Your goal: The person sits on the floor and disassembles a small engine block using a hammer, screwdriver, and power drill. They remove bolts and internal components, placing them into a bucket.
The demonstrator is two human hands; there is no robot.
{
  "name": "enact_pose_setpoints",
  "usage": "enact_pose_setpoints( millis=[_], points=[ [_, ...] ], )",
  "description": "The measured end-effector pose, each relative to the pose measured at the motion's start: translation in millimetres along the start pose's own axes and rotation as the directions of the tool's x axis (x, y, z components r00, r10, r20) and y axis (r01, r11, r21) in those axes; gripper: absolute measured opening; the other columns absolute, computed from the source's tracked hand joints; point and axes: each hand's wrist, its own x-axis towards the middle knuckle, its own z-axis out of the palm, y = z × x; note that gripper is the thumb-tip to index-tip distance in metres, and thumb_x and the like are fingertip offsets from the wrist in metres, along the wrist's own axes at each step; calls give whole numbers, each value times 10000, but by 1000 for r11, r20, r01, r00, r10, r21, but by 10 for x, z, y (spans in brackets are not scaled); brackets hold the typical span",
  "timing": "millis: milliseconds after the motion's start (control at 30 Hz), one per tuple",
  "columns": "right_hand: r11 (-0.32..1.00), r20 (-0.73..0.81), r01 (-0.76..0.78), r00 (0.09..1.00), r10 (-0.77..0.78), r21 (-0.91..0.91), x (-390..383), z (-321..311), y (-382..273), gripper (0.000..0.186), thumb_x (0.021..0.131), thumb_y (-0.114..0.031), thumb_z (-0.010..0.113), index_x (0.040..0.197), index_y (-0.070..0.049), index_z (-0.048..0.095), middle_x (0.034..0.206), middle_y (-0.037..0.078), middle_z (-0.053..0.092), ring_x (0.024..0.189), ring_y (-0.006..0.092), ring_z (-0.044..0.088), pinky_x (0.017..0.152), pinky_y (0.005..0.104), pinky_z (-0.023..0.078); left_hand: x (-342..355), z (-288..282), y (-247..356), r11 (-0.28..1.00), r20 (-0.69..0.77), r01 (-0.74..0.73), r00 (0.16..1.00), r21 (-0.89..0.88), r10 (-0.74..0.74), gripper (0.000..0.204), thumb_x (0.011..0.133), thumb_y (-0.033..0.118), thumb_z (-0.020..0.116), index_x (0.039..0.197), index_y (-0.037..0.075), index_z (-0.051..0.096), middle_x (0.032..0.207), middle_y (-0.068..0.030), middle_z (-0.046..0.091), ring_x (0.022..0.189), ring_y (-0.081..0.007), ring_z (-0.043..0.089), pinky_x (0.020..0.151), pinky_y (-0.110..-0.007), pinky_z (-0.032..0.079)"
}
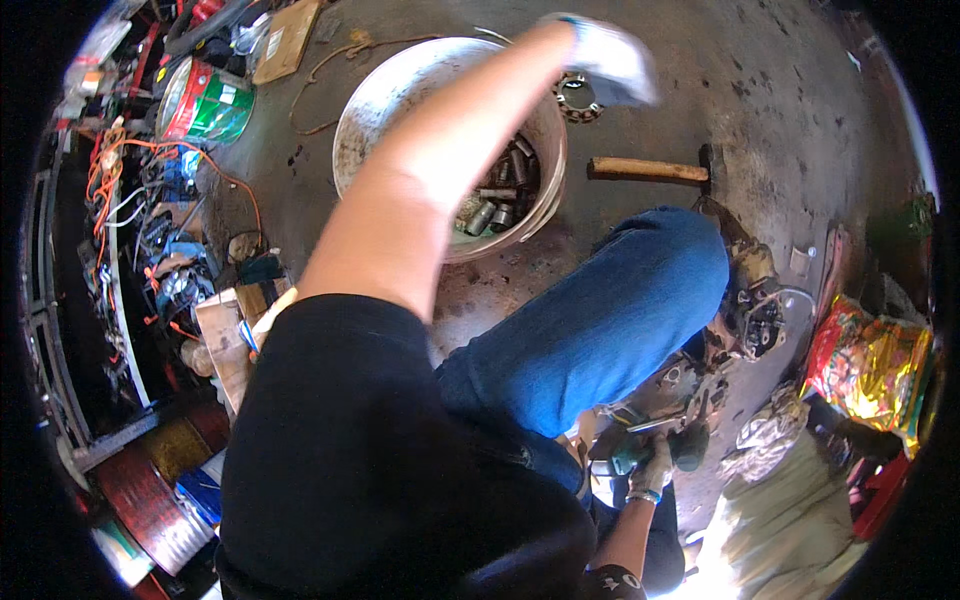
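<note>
My left arm reaches far forward over a white bucket [353,120]. My left hand [612,65], in a white glove, is smeared by motion and its fingers cannot be made out. Beside it on the floor lies a dark metal ring with holes [578,98]. Several greasy metal cylinders [482,218] lie inside the bucket, partly hidden by my forearm. Low on the right, my gloved right hand [655,472] is closed around a dark green tool [690,447] that looks like a power tool. Metal parts [675,385] lie just beyond it.
A wooden-handled hammer [648,170] lies on the floor beyond my bent knee [640,290]. Greasy machine parts [755,310] sit right of the knee. A red and gold bag [868,365] stands at the right. Left are a green-red tub [212,100], orange cords [235,180] and a red drum [150,500].
</note>
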Motion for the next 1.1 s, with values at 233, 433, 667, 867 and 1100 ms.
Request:
enact_pose_setpoints(
  millis=[233,433,667,867,1100],
  points=[
    [999,49,4,999,-6,49,44,32,6,211,907,-123,676,1070,12,681,957,93,684,813,205,651,728,334,577,-272,2,-644,979,-74,-103,993,-178,91,370,959,306,646,1228,58,704,1176,-81,732,1062,-207,675,980,-354,509],
    [997,-20,-32,999,33,73,-62,156,-64,218,910,-111,681,1086,17,677,916,86,659,785,203,634,686,347,578,-1052,310,-1190,492,-208,-167,978,-854,-28,367,968,225,619,1236,-21,666,1165,-145,722,1033,-238,688,939,-371,536],
    [991,7,-132,991,132,-3,-53,243,-166,238,887,-74,671,1109,8,677,951,84,675,792,191,637,746,347,563,-585,1403,-1941,724,260,85,900,684,-351,295,860,140,577,1096,79,744,1073,-226,718,928,-420,698,820,-478,563],
    [989,-88,-12,996,-2,-150,-72,271,-165,257,876,-122,698,1091,16,688,1056,91,705,907,208,672,816,360,549,-214,1838,-2066,674,-191,614,781,411,-594,501,899,318,620,1377,169,613,1450,-139,566,1306,-305,574,1034,-485,494],
    [870,77,72,996,-40,-487,-18,205,-144,264,959,-165,611,1132,-2,724,991,79,730,868,157,666,787,331,544,-195,2051,-2213,642,-384,679,733,356,-562,307,905,268,599,1134,141,761,1278,-138,683,1180,-326,655,972,-430,531]
  ],
)
